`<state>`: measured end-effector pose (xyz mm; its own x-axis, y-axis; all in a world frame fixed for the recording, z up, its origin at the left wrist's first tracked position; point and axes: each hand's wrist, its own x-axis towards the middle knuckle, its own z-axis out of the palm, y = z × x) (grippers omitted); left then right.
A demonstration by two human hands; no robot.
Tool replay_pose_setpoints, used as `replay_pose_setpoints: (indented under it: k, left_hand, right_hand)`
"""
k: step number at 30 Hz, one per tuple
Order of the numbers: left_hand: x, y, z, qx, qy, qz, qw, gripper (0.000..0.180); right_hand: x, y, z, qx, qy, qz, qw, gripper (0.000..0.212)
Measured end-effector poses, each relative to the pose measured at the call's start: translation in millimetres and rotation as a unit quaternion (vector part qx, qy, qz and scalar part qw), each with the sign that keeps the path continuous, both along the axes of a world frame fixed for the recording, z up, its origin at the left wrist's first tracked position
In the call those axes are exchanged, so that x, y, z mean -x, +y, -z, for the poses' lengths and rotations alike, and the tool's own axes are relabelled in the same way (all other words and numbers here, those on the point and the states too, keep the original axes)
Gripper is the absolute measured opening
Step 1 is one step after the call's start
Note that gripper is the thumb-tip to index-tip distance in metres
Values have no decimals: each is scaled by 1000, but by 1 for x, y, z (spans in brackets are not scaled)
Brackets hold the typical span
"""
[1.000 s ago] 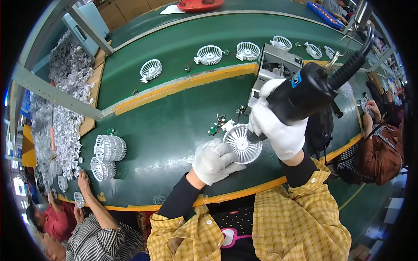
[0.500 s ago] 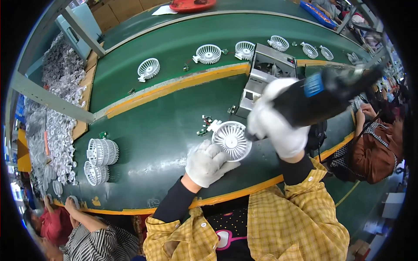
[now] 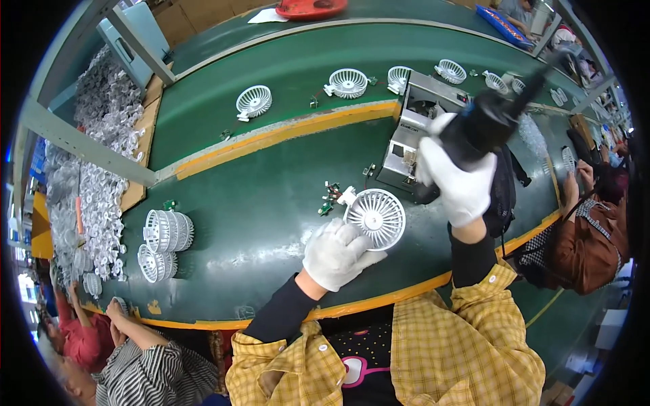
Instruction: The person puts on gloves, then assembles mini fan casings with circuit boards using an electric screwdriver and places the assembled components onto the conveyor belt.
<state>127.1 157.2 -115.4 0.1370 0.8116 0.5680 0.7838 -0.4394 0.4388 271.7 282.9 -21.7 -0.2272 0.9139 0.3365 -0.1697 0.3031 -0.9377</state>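
Observation:
My left hand (image 3: 340, 256), in a white glove, holds the near left rim of a round white fan grille (image 3: 374, 220) lying on the green bench. Its thumb lies along the near rim. A small green circuit board with wires (image 3: 330, 198) sits by the grille's clip. My right hand (image 3: 463, 184), gloved too, is wrapped round a black electric screwdriver (image 3: 479, 127), slightly blurred, whose cable end points up and right. It is in the air right of the grille, in front of a metal screw feeder (image 3: 404, 145). The tool's lower tip is partly hidden.
White grilles are stacked (image 3: 168, 230) at left, beside a heap of clear and white plastic parts (image 3: 101, 169). Beyond a yellow-edged ledge, a green belt (image 3: 298, 61) carries more grilles. Co-workers sit at both sides. A black bag-like object (image 3: 502, 196) stands right of my right hand.
My right hand and the screwdriver have moved right and away from the grille's edge. My left hand keeps its hold on the grille. The whole view has shifted slightly.

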Motion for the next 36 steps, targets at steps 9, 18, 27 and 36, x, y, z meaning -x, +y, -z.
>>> replay_pose_setpoints:
  k: [9, 18, 27, 36]
  left_hand:
    - [-3, 2, -2, -14, 47, -3, 999, 23]
    - [-2, 0, -4, -38, -12, 5, 999, 23]
    - [17, 1, -10, -34, 17, 42, 998, 23]
    - [47, 2, -14, 8, -94, -64, 993, 41]
  right_hand:
    - [22, -44, -22, -47, 30, -140, 989, 28]
    - [32, -42, 11, -152, -99, -88, 980, 22]
    - [5, -27, -1, -94, 88, -221, 967, 17]
    - [0, 21, -7, -111, 33, 103, 988, 13]
